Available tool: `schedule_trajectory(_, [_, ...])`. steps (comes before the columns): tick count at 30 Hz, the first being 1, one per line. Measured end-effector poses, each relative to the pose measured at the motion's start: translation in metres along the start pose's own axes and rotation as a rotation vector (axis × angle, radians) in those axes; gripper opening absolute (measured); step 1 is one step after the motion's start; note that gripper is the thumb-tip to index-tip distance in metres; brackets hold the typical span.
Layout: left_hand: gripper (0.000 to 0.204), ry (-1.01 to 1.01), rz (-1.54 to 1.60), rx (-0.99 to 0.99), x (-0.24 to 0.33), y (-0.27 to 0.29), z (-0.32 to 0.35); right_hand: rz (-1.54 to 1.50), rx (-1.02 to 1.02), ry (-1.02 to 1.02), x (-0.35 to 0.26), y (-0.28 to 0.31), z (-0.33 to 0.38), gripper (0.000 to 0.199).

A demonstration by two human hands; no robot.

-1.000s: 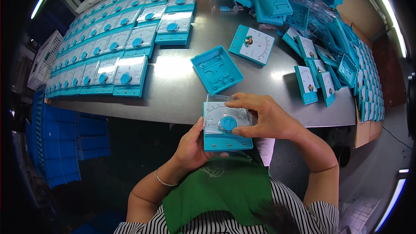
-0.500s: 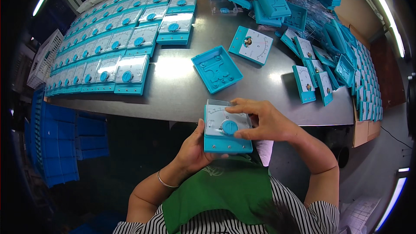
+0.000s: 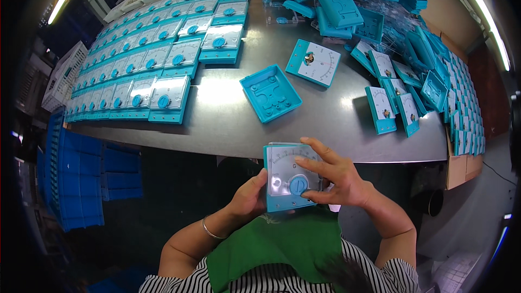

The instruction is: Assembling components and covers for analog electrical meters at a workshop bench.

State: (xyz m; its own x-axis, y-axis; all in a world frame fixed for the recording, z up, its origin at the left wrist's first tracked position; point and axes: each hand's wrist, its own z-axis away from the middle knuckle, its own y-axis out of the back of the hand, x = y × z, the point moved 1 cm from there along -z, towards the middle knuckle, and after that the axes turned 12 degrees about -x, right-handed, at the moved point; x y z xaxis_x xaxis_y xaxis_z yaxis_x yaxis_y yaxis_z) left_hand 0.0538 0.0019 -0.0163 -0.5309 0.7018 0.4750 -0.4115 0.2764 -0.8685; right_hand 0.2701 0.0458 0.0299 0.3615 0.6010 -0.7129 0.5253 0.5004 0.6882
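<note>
In front of my body I hold a turquoise panel meter (image 3: 285, 179) with a white dial, a clear cover and a round blue knob. My left hand (image 3: 249, 192) grips its left side, the thumb along the edge and the other fingers mostly hidden beneath. On the cover lies my right hand (image 3: 339, 179), its thumb near the knob and fingertips over the dial and at the far edge. An open turquoise case (image 3: 271, 93) rests on the table beyond, beside a coverless meter (image 3: 315, 63) whose brass-coloured mechanism shows.
Rows of covered meters (image 3: 163, 100) fill the left side of the metal table (image 3: 217, 130). Turquoise cases (image 3: 341, 10) and clear parts are heaped at the far right, with coverless meters (image 3: 381, 109) nearer. Blue crates (image 3: 76, 179) stand below the table at left.
The meter has come slightly nearer my body and to the right, and is tilted. Its clear cover now sits closer over the dial. My right fingers have spread further across the cover.
</note>
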Motion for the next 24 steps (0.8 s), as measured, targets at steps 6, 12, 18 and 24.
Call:
schedule_trajectory(6, [0.067,0.024,-0.144,-0.046,-0.002,0.006,-0.003,-0.037,-0.001,-0.016,0.004,-0.002,0.001,0.063])
schedule_trajectory(12, [0.079,-0.014,-0.338,0.033,-0.006,0.014,-0.004,0.05,-0.067,-0.055,0.007,-0.008,-0.004,0.067])
schedule_trajectory(18, [0.069,0.034,-0.285,0.083,0.011,0.01,0.002,-0.258,0.06,-0.246,0.004,-0.009,0.0,0.084])
schedule_trajectory(24, [0.081,-0.009,-0.365,0.094,0.007,0.011,0.003,-0.027,0.084,-0.14,0.0,-0.007,-0.008,0.091])
